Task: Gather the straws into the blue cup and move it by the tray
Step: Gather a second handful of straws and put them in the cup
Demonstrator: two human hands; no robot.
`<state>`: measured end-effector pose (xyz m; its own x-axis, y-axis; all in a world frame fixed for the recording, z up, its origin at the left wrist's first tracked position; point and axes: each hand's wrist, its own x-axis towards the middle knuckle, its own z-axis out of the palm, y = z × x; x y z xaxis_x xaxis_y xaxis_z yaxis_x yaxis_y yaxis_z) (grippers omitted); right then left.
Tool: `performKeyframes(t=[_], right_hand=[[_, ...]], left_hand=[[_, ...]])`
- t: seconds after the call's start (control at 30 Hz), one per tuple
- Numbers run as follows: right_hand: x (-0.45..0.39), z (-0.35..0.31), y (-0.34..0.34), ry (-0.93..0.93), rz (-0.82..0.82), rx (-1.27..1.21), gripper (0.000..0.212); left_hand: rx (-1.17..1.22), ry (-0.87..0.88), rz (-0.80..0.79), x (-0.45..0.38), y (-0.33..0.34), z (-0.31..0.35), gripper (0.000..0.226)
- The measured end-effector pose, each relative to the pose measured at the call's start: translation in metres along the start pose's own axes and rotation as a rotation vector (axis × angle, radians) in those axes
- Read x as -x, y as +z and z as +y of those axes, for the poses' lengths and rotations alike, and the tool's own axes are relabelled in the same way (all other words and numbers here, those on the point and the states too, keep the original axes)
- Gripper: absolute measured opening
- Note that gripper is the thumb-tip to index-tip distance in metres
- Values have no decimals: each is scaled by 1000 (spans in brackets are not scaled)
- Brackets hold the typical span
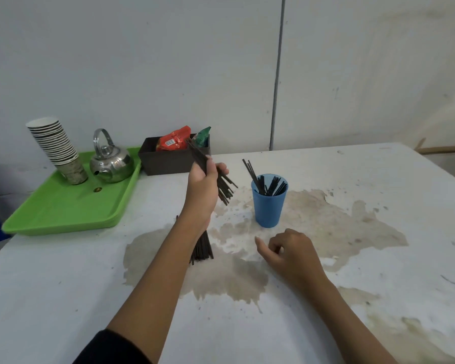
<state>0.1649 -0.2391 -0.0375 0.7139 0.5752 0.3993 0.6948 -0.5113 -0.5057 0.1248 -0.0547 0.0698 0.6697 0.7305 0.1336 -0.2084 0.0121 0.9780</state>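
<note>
Right hand (pixel 290 252) grip loosely curled, empty, left hand (pixel 204 183) clutching one straw bundle (pixel 225 186), one blue cup (pixel 268 206)

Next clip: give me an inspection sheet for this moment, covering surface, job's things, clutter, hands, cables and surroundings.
Surface: white table with large brownish stains across the middle.
Job's things: blue cup upright, apart from the green tray, already holding some straws; a bundle of straws in the left hand; more loose straws lying on the table, partly hidden by the left forearm.
Clutter: on the tray, a stack of paper cups and a metal kettle; beside it a dark box with snack packets.
Hands: left hand raised, grip round the bundle; right hand loosely curled, holding nothing.
Cables: nothing seen.
Surroundings: plain pale wall.
</note>
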Motion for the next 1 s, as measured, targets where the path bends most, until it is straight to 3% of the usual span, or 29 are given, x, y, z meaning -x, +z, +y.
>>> performKeyframes(t=[0.5,0.83,1.0], right_hand=[[0,17,2,11,-26,20,58],[-1,16,1,16,-25,53,58],[-1,15,2,15,-31,50,58]], left_hand=[[-91,312,-1,6,79,-12,23],[-145,335,-36,3,70,-32,15],[-100,357,14,0,71,-23,24]])
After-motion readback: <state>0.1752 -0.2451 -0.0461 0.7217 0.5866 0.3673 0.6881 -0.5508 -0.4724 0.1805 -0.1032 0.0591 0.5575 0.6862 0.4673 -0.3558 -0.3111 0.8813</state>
